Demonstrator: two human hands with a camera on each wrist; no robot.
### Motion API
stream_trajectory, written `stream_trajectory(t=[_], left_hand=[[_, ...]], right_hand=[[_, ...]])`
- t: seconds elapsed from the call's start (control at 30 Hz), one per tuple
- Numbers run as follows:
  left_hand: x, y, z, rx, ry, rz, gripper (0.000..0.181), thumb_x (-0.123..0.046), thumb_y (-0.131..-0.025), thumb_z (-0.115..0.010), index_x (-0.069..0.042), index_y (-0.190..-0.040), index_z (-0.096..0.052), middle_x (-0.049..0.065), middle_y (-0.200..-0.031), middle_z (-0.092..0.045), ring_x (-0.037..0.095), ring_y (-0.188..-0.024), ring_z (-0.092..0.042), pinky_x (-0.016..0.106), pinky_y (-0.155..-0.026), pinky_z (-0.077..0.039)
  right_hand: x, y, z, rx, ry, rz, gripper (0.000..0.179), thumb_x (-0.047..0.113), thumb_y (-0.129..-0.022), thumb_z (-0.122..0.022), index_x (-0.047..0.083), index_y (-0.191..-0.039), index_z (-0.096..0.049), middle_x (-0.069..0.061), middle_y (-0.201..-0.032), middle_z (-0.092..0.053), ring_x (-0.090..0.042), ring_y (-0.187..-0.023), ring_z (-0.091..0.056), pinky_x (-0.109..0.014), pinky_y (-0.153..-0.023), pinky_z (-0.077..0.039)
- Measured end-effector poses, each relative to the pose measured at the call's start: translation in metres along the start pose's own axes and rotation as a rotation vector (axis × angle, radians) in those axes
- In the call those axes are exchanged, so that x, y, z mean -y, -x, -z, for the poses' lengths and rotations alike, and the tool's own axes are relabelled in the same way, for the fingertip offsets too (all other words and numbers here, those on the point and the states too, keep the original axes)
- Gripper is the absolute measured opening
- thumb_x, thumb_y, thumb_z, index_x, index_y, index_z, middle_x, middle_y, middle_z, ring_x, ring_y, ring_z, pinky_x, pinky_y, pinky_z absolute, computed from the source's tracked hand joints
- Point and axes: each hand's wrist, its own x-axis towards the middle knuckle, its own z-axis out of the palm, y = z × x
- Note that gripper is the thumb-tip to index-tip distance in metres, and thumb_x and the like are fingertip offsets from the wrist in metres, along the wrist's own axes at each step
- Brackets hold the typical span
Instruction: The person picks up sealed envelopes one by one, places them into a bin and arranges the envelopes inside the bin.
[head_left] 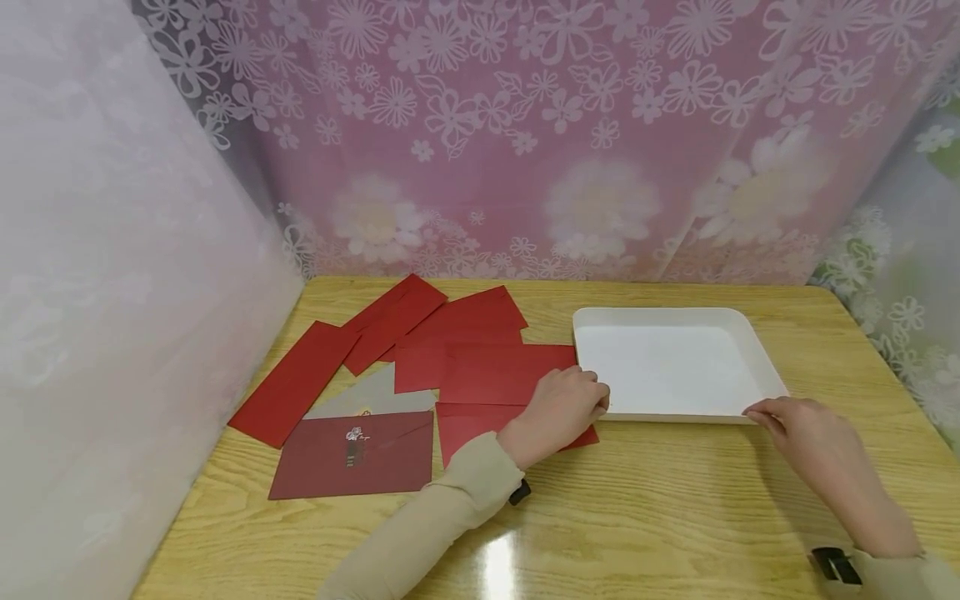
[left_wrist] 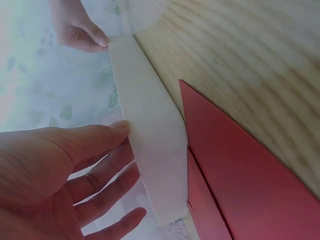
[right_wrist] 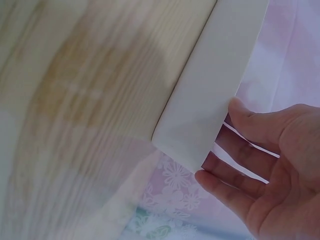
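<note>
A shallow white tray [head_left: 667, 367] with rounded corners sits on the right half of the wooden table. My left hand [head_left: 558, 412] grips the rim at its near left corner; in the left wrist view the thumb lies outside the wall and the fingers reach over to the inner side. At the near right corner my right hand [head_left: 813, 437] pinches the rim the same way, seen close in the right wrist view. Red envelopes [head_left: 495, 372] lie flat beside the tray's left side, one edge right at its wall. My left forearm passes over the lower ones.
More red envelopes [head_left: 296, 383] spread to the left, some overlapping. A dark red envelope [head_left: 356, 457] with a printed flower covers part of a grey one [head_left: 378, 392]. Flowered pink curtain [head_left: 480, 167] hangs behind the table, and a white sheet [head_left: 142, 292] borders its left side.
</note>
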Motion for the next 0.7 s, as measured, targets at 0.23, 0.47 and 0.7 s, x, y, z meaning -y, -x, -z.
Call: stream_trajectory(t=[0.23,0.47,0.7], left_hand=[[0.004,0.011,0.002,0.004,-0.002,0.005,0.008,-0.024,-0.096,-0.072,-0.030,-0.093,-0.077,-0.015,-0.089,-0.068,0.006,-0.081,-0.060,0.016,-0.062,-0.037],[0.008,0.020,0.004,0.001,0.025,0.008,0.009,-0.023,-0.096,-0.071,-0.029,-0.093,-0.077,-0.014,-0.088,-0.068,0.006,-0.080,-0.059,0.016,-0.063,-0.039],[0.013,0.026,0.005,-0.012,0.027,0.007,0.008,-0.022,-0.096,-0.072,-0.028,-0.092,-0.077,-0.013,-0.087,-0.066,0.007,-0.081,-0.059,0.017,-0.065,-0.040]], right_hand=[[0.009,0.000,0.001,0.033,-0.021,0.003,0.006,0.002,-0.084,-0.078,-0.001,-0.089,-0.077,-0.008,-0.071,-0.070,-0.018,-0.053,-0.058,-0.037,-0.047,-0.046],[0.015,0.001,-0.002,-0.009,-0.018,0.054,0.009,0.003,-0.080,-0.081,0.000,-0.088,-0.077,-0.007,-0.074,-0.072,-0.024,-0.058,-0.064,-0.042,-0.052,-0.052],[0.018,0.001,-0.006,-0.037,-0.019,0.123,0.010,0.000,-0.079,-0.081,0.007,-0.084,-0.075,-0.005,-0.077,-0.072,-0.028,-0.064,-0.067,-0.046,-0.057,-0.054]])
